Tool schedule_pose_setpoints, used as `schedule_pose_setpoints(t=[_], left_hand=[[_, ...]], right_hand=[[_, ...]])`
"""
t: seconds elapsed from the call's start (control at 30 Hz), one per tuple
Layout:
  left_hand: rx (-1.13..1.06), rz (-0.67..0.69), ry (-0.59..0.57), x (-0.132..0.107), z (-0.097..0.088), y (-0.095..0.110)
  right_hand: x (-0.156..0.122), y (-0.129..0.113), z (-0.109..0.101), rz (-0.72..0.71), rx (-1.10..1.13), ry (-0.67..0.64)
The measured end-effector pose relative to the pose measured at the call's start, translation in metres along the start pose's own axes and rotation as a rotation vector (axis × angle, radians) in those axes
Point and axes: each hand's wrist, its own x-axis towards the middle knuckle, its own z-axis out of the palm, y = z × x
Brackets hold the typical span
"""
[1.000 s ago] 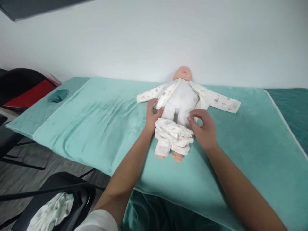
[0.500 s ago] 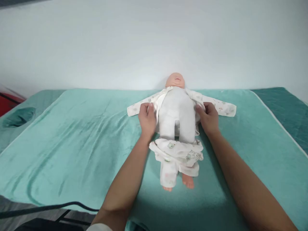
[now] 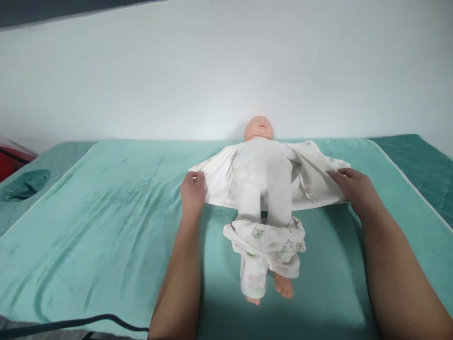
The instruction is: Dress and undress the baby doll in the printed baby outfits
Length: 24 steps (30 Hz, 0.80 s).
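A baby doll with a white cloth body lies on its back, its head toward the wall. Its white patterned shirt is spread wide, with the pale inner side of both front panels showing. My left hand is closed on the edge of the left panel, and my right hand pinches the edge of the right one. Both sleeves are mostly hidden behind the panels. Patterned trousers are bunched around the lower legs, and the bare feet stick out below them.
A teal cover with soft wrinkles lies under the doll. Darker quilted fabric shows at the right. A white wall rises behind. At the lower left runs a black strap, and a red object sits at the far left edge.
Both hands have moved apart, left and right, drawing the shirt's front panels outward and flat. The doll's torso is more uncovered. The view has shifted slightly.
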Motion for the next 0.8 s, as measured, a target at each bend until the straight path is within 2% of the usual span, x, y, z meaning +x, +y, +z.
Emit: schedule_pose_setpoints(t=[0.07,0.17,0.2,0.23,0.3,0.37,0.4,0.43,0.5,0.57,0.6,0.7,0.8], left_hand=[[0.175,0.075,-0.017,-0.003,-0.002,-0.001],[0.348,0.064,-0.086,-0.009,0.001,-0.001],[0.387,0.064,-0.088,-0.011,0.002,0.001],[0.410,0.088,-0.065,-0.014,0.003,0.003],[0.356,0.217,0.013,-0.021,0.005,0.011],[0.130,0.328,0.009,-0.029,0.005,0.020],[-0.021,0.336,-0.070,-0.034,0.004,0.025],[-0.169,0.313,-0.197,-0.039,0.002,0.030],[-0.376,0.241,-0.512,-0.047,-0.002,0.039],[-0.424,0.247,-0.795,-0.052,-0.008,0.045],[-0.410,0.283,-0.893,-0.053,-0.010,0.048],[-0.326,0.433,-1.067,-0.052,-0.017,0.052],[-0.264,0.527,-1.147,-0.051,-0.022,0.054]], right_hand=[[0.007,0.006,-0.005,-0.071,-0.248,0.058],[0.007,0.010,0.000,-0.119,-0.470,0.033],[0.004,0.009,0.003,-0.152,-0.512,0.064],[0.001,0.008,0.007,-0.213,-0.531,0.114],[-0.010,0.002,0.015,-0.427,-0.481,0.241],[-0.027,-0.009,0.024,-0.673,-0.323,0.235],[-0.037,-0.016,0.028,-0.769,-0.225,0.160],[-0.049,-0.023,0.033,-0.833,-0.130,0.033],[-0.074,-0.038,0.041,-0.943,0.009,-0.220],[-0.097,-0.051,0.047,-1.108,0.077,-0.371],[-0.107,-0.056,0.050,-1.187,0.068,-0.426],[-0.124,-0.065,0.053,-1.313,-0.054,-0.606],[-0.129,-0.068,0.050,-1.290,-0.121,-0.845]])
